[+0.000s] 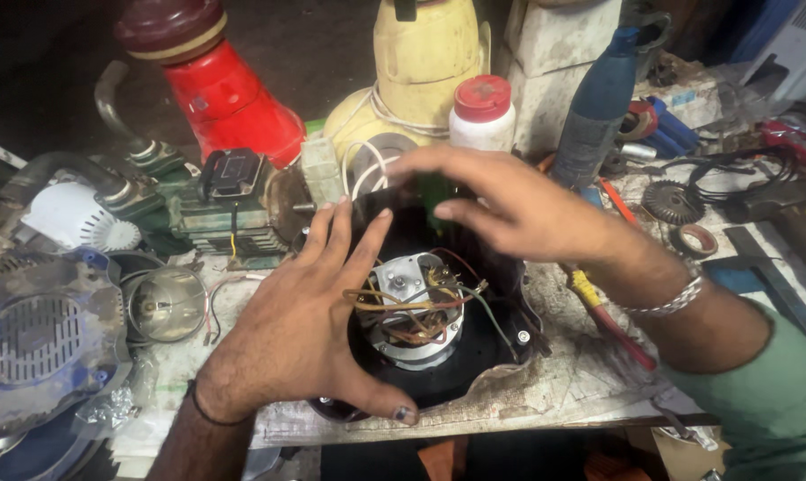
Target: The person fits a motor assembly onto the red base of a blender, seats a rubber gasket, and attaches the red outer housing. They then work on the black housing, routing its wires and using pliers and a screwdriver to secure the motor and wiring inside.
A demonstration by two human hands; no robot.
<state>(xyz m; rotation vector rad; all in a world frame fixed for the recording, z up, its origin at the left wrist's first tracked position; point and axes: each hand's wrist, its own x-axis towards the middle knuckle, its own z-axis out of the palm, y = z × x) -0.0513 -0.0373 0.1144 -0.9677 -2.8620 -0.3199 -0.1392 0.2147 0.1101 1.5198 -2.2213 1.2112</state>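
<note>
Two open hands frame a black motor housing [474, 356] at the front edge of a cluttered worktop [581, 374]. The left hand [305, 330], fingers spread, rests its thumb on the housing's near rim; the right hand [510, 200], fingers extended and gripping nothing, hovers over its far side. Exposed motor wiring [412, 307] sits between them. A red-capped white bottle [481, 111] stands behind.
</note>
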